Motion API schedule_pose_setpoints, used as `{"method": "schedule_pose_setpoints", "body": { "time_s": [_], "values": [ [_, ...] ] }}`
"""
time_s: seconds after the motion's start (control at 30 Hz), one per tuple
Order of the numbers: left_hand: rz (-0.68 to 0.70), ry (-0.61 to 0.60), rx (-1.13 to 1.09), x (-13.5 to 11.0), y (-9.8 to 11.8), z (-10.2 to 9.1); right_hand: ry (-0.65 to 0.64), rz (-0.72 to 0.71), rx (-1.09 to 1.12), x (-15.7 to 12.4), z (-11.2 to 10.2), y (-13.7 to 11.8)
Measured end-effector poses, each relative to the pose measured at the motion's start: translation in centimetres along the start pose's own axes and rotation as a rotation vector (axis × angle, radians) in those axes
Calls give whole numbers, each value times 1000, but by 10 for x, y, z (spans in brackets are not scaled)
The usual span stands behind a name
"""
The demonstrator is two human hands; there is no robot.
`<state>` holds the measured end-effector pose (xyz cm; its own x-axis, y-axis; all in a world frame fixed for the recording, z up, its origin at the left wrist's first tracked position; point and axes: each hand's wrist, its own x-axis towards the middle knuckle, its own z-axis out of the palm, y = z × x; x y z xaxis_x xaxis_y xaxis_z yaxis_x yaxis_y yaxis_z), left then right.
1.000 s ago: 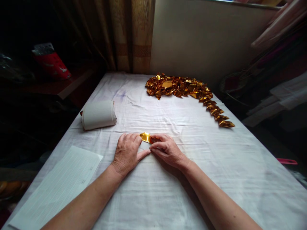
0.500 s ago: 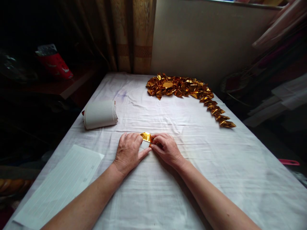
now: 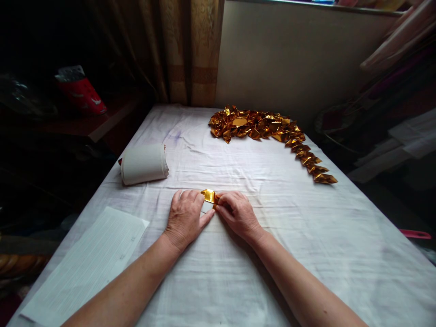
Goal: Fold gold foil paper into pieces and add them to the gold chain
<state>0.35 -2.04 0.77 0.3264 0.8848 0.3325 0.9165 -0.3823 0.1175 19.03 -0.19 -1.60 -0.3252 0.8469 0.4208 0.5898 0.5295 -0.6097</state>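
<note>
At centre of the counter [image 3: 340, 236], one gold foil piece [image 3: 208, 195] lies half-folded between two hands.
Left hand [image 3: 185, 215] clamps it down under curled fingers, right hand [image 3: 238, 213] has its grip pinched on the foil's edge; folding looks partway. Far side: one heap of folded gold pieces [image 3: 255, 127], too overlapped to count. One curled paper stack [image 3: 143, 163], one lined sheet [image 3: 91, 259].

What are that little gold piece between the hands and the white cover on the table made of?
The gold piece looks like thin metallic foil paper: it has mirror-bright glints and holds sharp folded edges. The white cover looks like woven cloth, perhaps cotton, with a matte finish, soft wrinkles and pressed fold lines. The exact fibre cannot be told.
</note>
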Motion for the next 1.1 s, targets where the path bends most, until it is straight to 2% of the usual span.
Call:
{"method": "schedule_pose_setpoints", "body": {
  "time_s": [0.2,0.73,0.97,1.1],
  "values": [
    [-11,2,-5,0,1,1,10,-35,103,-1,-4,3],
    [-14,-16,-21,0,0,1,-18,16,43,3,-1,-4],
    [-38,-4,-27,1,2,1,-24,103,19,3,2,-6],
    [-39,-10,-33,1,1,1,-4,183,-73,7,6,-10]
  ]
}}
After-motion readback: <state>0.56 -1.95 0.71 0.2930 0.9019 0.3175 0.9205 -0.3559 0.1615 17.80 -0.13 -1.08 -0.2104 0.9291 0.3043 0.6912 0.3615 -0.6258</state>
